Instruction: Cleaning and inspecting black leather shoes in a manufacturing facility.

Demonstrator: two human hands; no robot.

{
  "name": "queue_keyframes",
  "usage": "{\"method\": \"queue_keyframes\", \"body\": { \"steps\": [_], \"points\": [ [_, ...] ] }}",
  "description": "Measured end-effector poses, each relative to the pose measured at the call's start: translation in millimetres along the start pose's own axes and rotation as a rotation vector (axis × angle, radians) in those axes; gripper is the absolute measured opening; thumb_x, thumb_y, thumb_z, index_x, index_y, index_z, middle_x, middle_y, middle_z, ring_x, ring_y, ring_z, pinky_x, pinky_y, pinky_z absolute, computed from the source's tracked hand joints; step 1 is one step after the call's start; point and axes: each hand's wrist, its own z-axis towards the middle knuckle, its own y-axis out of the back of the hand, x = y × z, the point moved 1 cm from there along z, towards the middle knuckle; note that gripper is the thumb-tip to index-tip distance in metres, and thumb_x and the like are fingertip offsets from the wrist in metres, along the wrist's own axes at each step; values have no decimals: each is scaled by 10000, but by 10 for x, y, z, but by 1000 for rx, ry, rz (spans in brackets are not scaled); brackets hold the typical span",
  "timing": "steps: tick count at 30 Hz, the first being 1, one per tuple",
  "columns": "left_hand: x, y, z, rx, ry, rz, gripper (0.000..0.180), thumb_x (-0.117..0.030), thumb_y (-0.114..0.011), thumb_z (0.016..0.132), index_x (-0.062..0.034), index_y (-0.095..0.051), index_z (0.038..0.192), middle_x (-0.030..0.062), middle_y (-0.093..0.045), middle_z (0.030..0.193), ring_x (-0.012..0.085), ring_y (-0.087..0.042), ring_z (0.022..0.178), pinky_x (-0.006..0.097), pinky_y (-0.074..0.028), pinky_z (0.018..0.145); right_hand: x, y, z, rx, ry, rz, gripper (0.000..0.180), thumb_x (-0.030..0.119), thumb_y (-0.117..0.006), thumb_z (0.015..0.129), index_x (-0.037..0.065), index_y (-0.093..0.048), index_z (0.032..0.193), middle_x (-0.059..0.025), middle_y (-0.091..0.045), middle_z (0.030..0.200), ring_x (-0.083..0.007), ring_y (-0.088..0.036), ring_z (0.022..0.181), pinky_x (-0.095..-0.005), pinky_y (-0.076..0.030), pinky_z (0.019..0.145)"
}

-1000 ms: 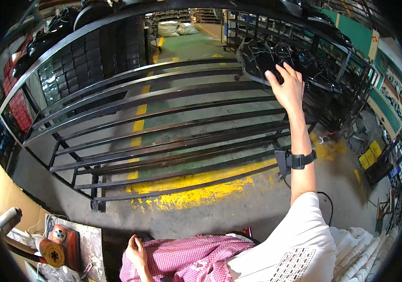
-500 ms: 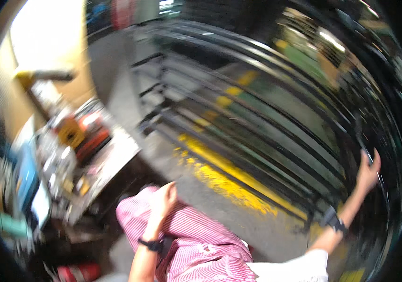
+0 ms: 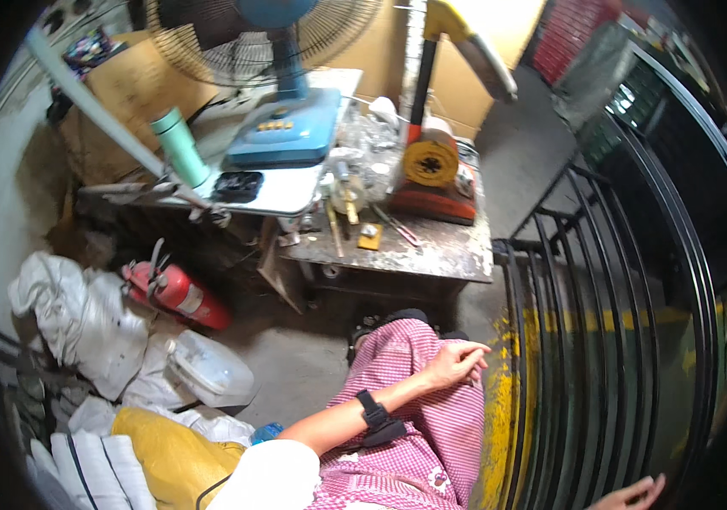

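Note:
My left hand (image 3: 457, 365) is over my knee in pink checked trousers (image 3: 397, 374), a black band on its wrist. Its fingers are loosely bent and slightly apart, and nothing shows in them; whether it touches the cloth I cannot tell. At the lower right edge, part of my right hand (image 3: 633, 495) comes into view with fingers stretched out and no object in them. Nearest to it are the dark bars of a black metal rack (image 3: 601, 340), and no grip on them shows.
Ahead, a worn bench (image 3: 448, 255) bears a red tool with a yellow wheel (image 3: 431, 163). A blue fan (image 3: 287, 127) and a mint-green bottle (image 3: 181, 146) stand on the white tabletop. To the left are a fire extinguisher (image 3: 178, 293), a plastic container (image 3: 210, 370) and sacks (image 3: 87, 323).
My view has swung left, bringing the bench, fan and extinguisher toward the middle and the rack to the right. My right hand, formerly raised by the dark surface, now shows at the lower edge.

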Motion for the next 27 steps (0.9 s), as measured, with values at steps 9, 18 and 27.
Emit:
{"method": "queue_keyframes", "body": {
  "steps": [9, 18, 27],
  "points": [
    [-567, 2043, -1445, -1091, -24, 59, 276, -259, -479, 903, -51, -611, 1026, 11, -516, 516, 66, -477, 416, 203, -428, 384, 1541, -851, -1875, 1093, -678, 840, 268, 49, -472, 892, -13, -505, 1151, -108, -566, 1063, -204, -530, 997, -321, -414, 870],
    [-35, 2387, -2191, -1365, 89, -89, 214, -158, -486, 874, -23, -632, 951, -18, -443, 475, 50, -370, 361, 204, -269, 316, 2104, -675, -2172, 1299, -594, 915, 321, 73, -481, 884, -6, -468, 1195, -124, -566, 1083, -207, -529, 1005, -318, -403, 859],
    [-184, 1802, -1357, -982, 199, 109, 212, -218, -520, 888, -49, -623, 965, -54, -415, 482, 19, -309, 348, 187, -198, 302, 2015, -696, -2216, 1183, -815, 945, 339, 61, -571, 822, 9, -510, 1152, -108, -584, 1010, -196, -561, 938, -313, -450, 843]
  ]
}}
